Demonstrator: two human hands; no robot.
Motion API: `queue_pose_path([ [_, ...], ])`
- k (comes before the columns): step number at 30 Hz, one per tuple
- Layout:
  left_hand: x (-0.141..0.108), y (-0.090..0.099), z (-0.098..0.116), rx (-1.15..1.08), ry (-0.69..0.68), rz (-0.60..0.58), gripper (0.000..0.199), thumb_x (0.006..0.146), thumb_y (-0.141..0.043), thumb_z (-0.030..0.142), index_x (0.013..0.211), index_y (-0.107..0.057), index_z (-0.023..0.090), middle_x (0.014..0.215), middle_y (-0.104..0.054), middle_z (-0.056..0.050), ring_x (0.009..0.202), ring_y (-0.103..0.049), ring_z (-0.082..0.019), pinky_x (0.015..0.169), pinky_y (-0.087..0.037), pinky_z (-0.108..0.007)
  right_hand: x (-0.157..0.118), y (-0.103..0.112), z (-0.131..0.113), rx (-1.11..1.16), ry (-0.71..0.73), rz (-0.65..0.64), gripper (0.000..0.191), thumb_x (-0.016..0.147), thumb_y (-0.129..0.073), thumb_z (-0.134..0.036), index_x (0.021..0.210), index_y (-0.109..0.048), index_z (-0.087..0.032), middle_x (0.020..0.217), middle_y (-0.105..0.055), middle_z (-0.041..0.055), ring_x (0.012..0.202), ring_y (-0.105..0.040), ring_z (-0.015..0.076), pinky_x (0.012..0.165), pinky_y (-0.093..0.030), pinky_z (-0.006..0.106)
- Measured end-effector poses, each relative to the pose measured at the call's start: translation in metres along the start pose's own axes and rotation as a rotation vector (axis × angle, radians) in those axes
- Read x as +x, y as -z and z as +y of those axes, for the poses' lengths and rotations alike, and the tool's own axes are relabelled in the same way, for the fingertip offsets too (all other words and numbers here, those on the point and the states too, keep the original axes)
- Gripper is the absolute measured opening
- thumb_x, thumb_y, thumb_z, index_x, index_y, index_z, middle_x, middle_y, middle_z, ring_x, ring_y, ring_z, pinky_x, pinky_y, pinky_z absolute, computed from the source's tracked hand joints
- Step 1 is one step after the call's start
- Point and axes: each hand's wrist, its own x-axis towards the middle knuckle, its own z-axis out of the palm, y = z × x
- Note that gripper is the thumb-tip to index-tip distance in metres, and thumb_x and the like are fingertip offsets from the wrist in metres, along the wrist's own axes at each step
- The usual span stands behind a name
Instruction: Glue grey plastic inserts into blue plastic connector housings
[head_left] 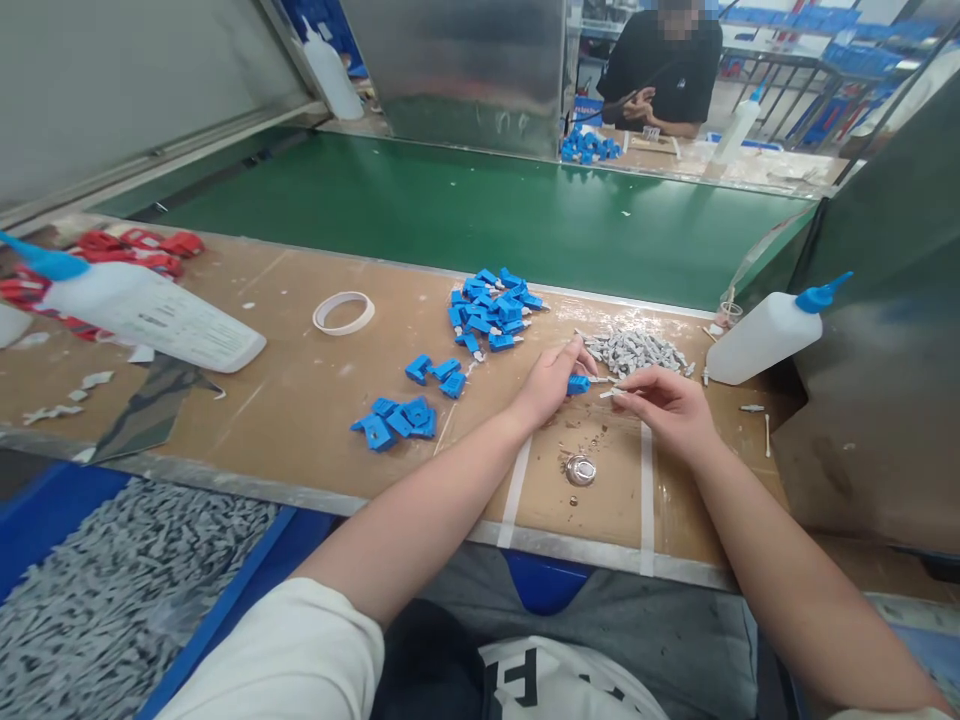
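Black print marks the white shirt (555, 675), too cut off to read as a word. Beyond it, the left hand (551, 382) pinches a blue part (578, 385) just before the grey pile (637, 352), and the right hand (667, 405) pinches a small pale piece (611, 393) beside it. Left, a bottle's (154, 312) label is illegible.

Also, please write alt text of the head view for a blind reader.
The left hand holds a blue part, the right hand a pale piece, over a brown worktable, near a pile of blue parts and a pile of grey pieces.
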Motion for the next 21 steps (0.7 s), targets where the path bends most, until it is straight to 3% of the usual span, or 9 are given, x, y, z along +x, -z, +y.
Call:
queue_pose_path([
  [4, 0.0, 0.0, -0.001, 0.035, -0.003, -0.008, 0.058, 0.101, -0.043, 0.065, 0.076, -0.065, 0.017, 0.061, -0.055, -0.001, 0.046, -0.042, -0.01, 0.043, -0.031, -0.021, 0.0, -0.002, 0.005, -0.246, 0.145, 0.068, 0.028, 0.092, -0.074, -0.05, 0.093, -0.076, -0.022, 0.089, -0.076, 0.0061, 0.08, -0.072, 0.0188, 0.073, -0.066, 0.034],
  [11, -0.001, -0.003, -0.002, 0.023, -0.028, -0.024, 0.055, 0.102, -0.044, 0.061, 0.075, -0.064, 0.017, 0.059, -0.052, -0.001, 0.051, -0.046, -0.012, 0.049, -0.037, -0.022, 0.001, -0.001, 0.007, -0.461, 0.332, 0.026, 0.019, 0.1, -0.066, -0.04, 0.097, -0.075, -0.023, 0.093, -0.078, 0.0067, 0.085, -0.074, 0.0203, 0.08, -0.064, 0.035],
  [17, -0.001, -0.006, 0.0, 0.067, -0.048, 0.016, 0.058, 0.1, -0.044, 0.066, 0.073, -0.062, 0.018, 0.064, -0.055, -0.002, 0.06, -0.052, -0.015, 0.056, -0.041, -0.025, 0.006, -0.009, 0.011, -0.572, 0.42, -0.061, 0.025, 0.105, -0.055, -0.04, 0.101, -0.074, -0.024, 0.101, -0.078, 0.0095, 0.092, -0.074, 0.0225, 0.084, -0.06, 0.037],
  [21, -0.001, -0.006, 0.001, 0.057, -0.057, 0.053, 0.05, 0.102, -0.045, 0.06, 0.076, -0.06, 0.019, 0.072, -0.059, -0.002, 0.066, -0.056, -0.015, 0.06, -0.043, -0.025, 0.006, -0.011, 0.007, -0.73, 0.358, -0.1, 0.031, 0.109, -0.046, -0.044, 0.108, -0.068, -0.022, 0.099, -0.074, 0.0095, 0.088, -0.069, 0.0207, 0.077, -0.052, 0.031],
])
